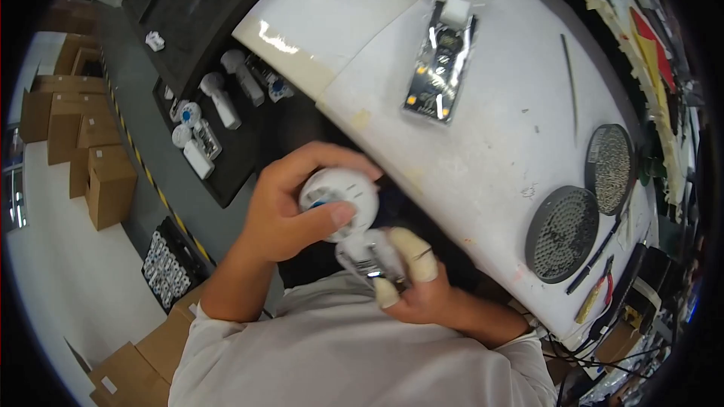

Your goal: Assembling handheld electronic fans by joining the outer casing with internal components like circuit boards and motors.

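White, smooth-topped counter (513,158): the white, round-headed, clear-bodied plastic device (360,194) is held beside its edge, where a slip could drop it. Left grip (277,207) closed around the head; right grip (426,295) pinches the body; beige finger covers (413,254) might slide.

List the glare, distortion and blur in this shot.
Head view: bright glare on the white table toward its left corner; head view: small highlights on the clear-cased device; head view: the table's right edge bows outward and the picture's corners go black; head view: the held white device looks soft, its fine detail hard to make out.
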### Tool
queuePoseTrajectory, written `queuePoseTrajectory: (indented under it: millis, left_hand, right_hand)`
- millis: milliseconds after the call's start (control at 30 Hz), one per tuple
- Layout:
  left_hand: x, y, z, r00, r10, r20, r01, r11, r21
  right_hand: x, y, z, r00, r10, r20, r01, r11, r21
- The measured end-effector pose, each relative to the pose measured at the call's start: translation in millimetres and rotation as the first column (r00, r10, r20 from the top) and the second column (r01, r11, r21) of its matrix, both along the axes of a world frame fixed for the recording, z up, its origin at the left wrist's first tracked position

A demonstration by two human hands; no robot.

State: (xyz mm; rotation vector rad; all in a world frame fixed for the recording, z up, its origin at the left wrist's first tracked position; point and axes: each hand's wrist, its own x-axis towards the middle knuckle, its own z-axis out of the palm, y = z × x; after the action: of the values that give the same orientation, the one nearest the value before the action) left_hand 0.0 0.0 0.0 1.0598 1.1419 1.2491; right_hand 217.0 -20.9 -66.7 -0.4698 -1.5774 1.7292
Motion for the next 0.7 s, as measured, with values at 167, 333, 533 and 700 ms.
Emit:
queuePoseTrajectory:
  millis: [167,333,533,700]
  left_hand:
    - [-9.9,-1.7,-0.3,0.947,-0.016,-0.32,-0.008,0.997,-0.074]
    - [-4.1,1.8,-8.8,0.869,0.041,-0.494,-0.056,0.998,-0.016]
    - [-3.8,1.4,-3.4,0.836,-0.013,-0.549,-0.02,0.998,-0.055]
    - [-3.8,1.4,-5.7,0.835,0.001,-0.551,-0.021,0.999,-0.031]
  right_hand:
    - [-7.6,7.0,23.4,0.899,-0.087,0.429,-0.111,0.903,0.415]
    - [-4.9,4.3,21.2,0.848,-0.022,0.53,-0.185,0.924,0.335]
    - [-4.1,0.0,18.7,0.852,-0.025,0.524,-0.175,0.928,0.329]
    - [-4.6,-0.4,18.0,0.856,-0.012,0.517,-0.172,0.936,0.307]
